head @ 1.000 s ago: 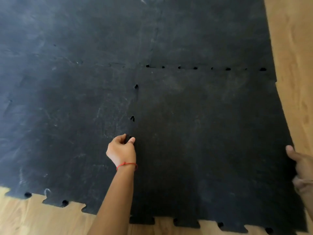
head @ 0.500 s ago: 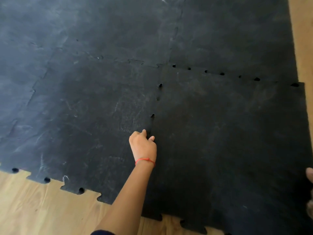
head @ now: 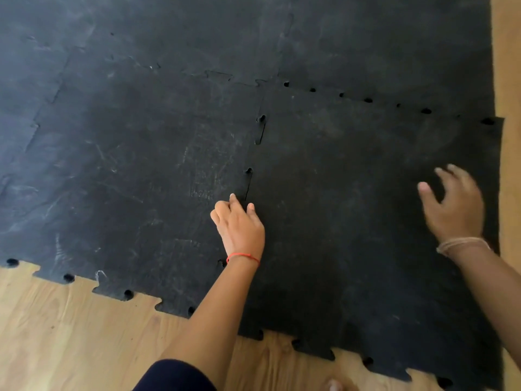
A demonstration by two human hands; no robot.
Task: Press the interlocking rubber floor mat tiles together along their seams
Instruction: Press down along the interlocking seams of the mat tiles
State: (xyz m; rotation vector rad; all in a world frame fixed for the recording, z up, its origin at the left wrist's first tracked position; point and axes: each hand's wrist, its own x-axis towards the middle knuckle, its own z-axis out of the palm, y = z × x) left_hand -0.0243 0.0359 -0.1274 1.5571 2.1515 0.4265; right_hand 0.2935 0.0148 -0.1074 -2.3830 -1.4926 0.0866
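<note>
Black rubber mat tiles with jigsaw edges cover the floor. The near right tile (head: 352,221) meets the near left tile (head: 135,179) along an upright seam (head: 255,153) with open gaps and small holes. My left hand (head: 239,227), red thread at the wrist, has its fingers curled with the fingertips down on that seam's lower part. My right hand (head: 454,204) hovers with spread fingers over the right tile near its right edge, holding nothing. The far seam (head: 366,100) of the right tile shows a row of holes.
Wooden floor (head: 70,334) lies in front of the mats and in a strip along the right side (head: 510,66). More joined tiles (head: 197,32) extend to the back and left. A toe (head: 334,386) shows at the bottom edge.
My right hand has come in from the right tile's edge onto its top, fingers spread. My left hand stays on the seam, a little nearer. The view has shifted right.
</note>
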